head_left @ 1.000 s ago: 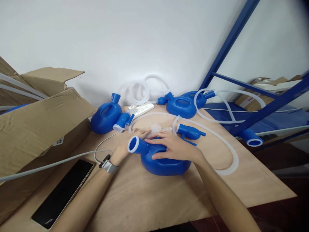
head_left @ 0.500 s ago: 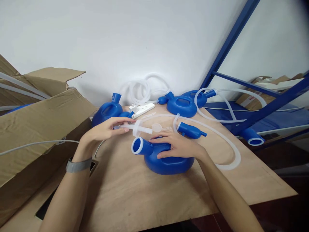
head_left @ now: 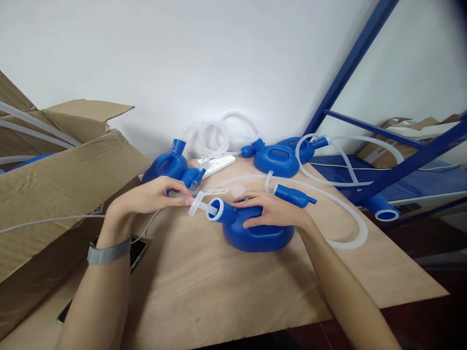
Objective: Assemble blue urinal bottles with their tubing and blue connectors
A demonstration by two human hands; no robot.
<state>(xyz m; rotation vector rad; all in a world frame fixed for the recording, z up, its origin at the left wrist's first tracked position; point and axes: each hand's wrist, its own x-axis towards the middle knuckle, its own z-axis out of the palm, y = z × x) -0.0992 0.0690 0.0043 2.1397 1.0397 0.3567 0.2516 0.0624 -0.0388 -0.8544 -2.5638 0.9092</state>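
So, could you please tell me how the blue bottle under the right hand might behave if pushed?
The blue bottle is probably light for its size: its open neck suggests a hollow body. It would likely slide before tipping, since it sits low and wide on the wooden tabletop. Its smooth sides may feel slippery.

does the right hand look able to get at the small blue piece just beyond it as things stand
Likely yes: the small blue piece lies just beyond the right hand, and nothing seems to stand between them. The hand would first have to come off the blue jug it rests on.
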